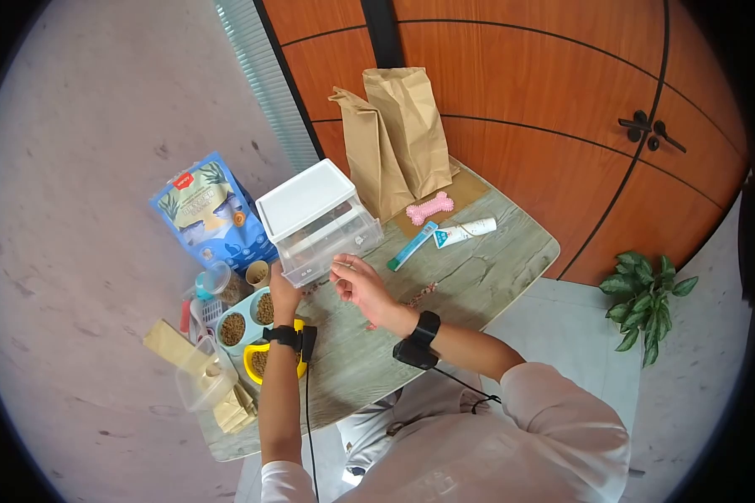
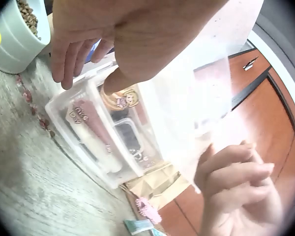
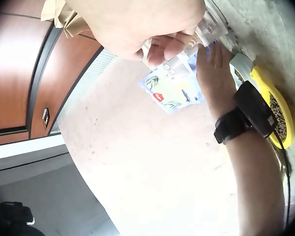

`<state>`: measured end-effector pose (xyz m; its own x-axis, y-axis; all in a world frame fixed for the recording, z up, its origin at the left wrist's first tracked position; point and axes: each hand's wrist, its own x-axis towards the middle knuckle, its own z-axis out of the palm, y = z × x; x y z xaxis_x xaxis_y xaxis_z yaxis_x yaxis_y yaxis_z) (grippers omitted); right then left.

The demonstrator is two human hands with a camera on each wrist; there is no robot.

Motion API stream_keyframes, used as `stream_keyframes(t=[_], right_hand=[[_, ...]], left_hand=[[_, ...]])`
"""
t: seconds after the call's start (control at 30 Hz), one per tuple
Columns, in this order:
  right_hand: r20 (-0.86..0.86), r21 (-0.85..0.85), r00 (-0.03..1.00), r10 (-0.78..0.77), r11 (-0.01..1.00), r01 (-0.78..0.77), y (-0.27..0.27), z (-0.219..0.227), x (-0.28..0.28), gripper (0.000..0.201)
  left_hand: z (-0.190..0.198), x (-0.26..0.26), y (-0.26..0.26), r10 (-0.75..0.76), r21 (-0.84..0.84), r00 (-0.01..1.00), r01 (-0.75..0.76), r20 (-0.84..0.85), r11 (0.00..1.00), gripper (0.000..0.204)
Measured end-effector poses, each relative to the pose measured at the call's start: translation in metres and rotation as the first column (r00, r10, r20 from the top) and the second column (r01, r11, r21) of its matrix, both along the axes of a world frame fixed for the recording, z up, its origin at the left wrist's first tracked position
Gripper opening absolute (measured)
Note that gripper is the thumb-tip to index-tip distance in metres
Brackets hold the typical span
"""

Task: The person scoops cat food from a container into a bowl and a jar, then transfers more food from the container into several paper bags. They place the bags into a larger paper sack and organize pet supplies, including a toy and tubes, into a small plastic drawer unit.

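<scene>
A clear plastic drawer box [image 1: 334, 245] with a white lid [image 1: 306, 198] stands on the table. My left hand [image 1: 284, 292] rests at its near left corner, fingers straight along the side. The left wrist view shows the thumb at the drawer front, beside a cartoon-girl sticker [image 2: 129, 99]. Inside the lower drawer lie a pink item [image 2: 91, 115] and a white one, seen through the plastic. My right hand [image 1: 363, 290] hovers just before the box's right front, its fingers loosely bent with nothing visible in them.
Left of the box stand a blue pet-food bag [image 1: 214, 210], a light-blue double bowl [image 1: 234, 329] of kibble and a yellow bowl [image 1: 252, 362]. Behind are brown paper bags [image 1: 407, 134]. A pink bone toy [image 1: 430, 209], a toothbrush pack [image 1: 412, 246] and a white tube [image 1: 466, 232] lie right.
</scene>
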<state>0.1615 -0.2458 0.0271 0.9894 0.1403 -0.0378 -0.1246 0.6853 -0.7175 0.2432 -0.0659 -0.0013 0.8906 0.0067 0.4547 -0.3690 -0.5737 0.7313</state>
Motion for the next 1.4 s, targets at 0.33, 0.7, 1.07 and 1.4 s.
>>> stream_keyframes(t=[0.33, 0.7, 1.07, 1.4], right_hand=[[-0.03, 0.055, 0.994, 0.102, 0.993, -0.101, -0.02, -0.003, -0.014, 0.029], [-0.112, -0.261, 0.968, 0.224, 0.933, -0.247, -0.077, -0.003, -0.012, 0.026], [0.491, -0.74, 0.744, 0.454, -0.233, 0.631, -0.154, -0.024, 0.039, 0.037], [0.234, -0.712, 0.786, 0.573, -0.45, 0.539, -0.133, -0.028, 0.035, 0.027]], left_hand=[[-0.005, -0.062, -0.01, -0.328, -0.634, 0.885, 0.049, -0.33, 0.771, 0.048], [-0.006, -0.088, -0.059, -0.678, -0.975, 0.734, 0.11, -0.05, 0.191, 0.046], [-0.008, -0.094, -0.05, -0.811, -0.972, 0.539, 0.178, 0.227, -0.154, 0.065], [-0.023, -0.091, -0.054, -0.804, -0.966, 0.536, 0.135, 0.258, -0.219, 0.064]])
